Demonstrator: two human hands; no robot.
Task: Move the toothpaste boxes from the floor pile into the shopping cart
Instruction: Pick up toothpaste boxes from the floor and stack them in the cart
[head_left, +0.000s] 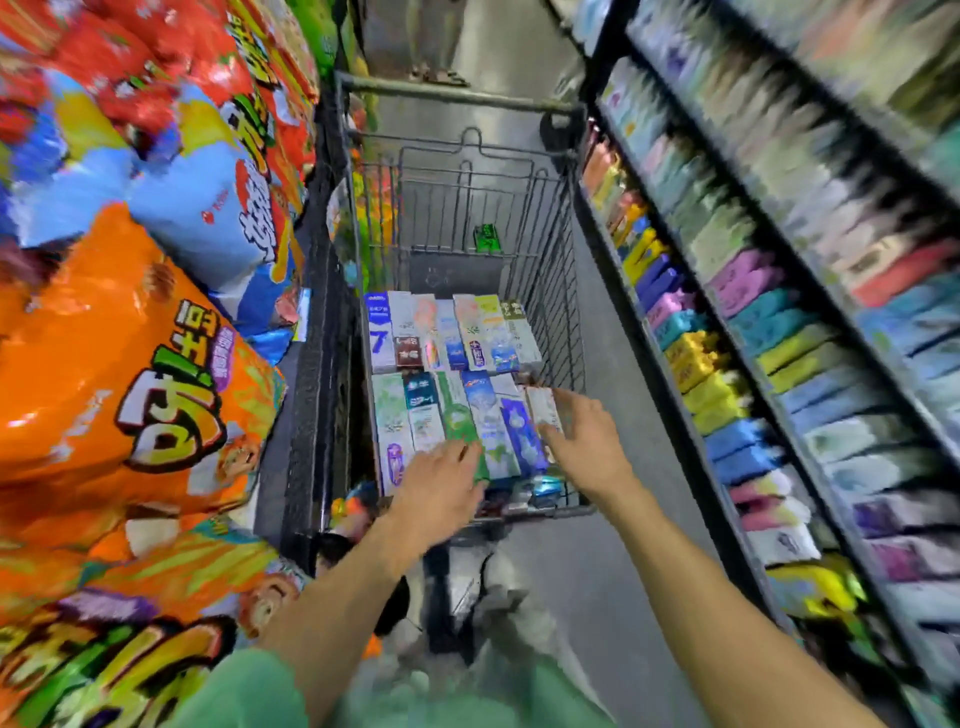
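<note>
A grey wire shopping cart (563, 291) stands in the aisle ahead of me. Several toothpaste boxes (452, 332) lie flat in it in two rows, far row and near row (488, 415). My left hand (441, 488) reaches over the cart's near rim, its fingers lying on the near ends of the green and white boxes. My right hand (587, 441) hovers with fingers spread over the right end of the near row, touching or just above a white box (543, 405). Neither hand grips anything. The floor pile is not in view.
Large snack bags (130, 364) bulge from the left shelf close to my left arm. Shelves of boxed goods (779, 338) line the right side. A small green packet (487, 238) lies at the cart's far end. Someone's feet (439, 75) stand beyond the cart handle.
</note>
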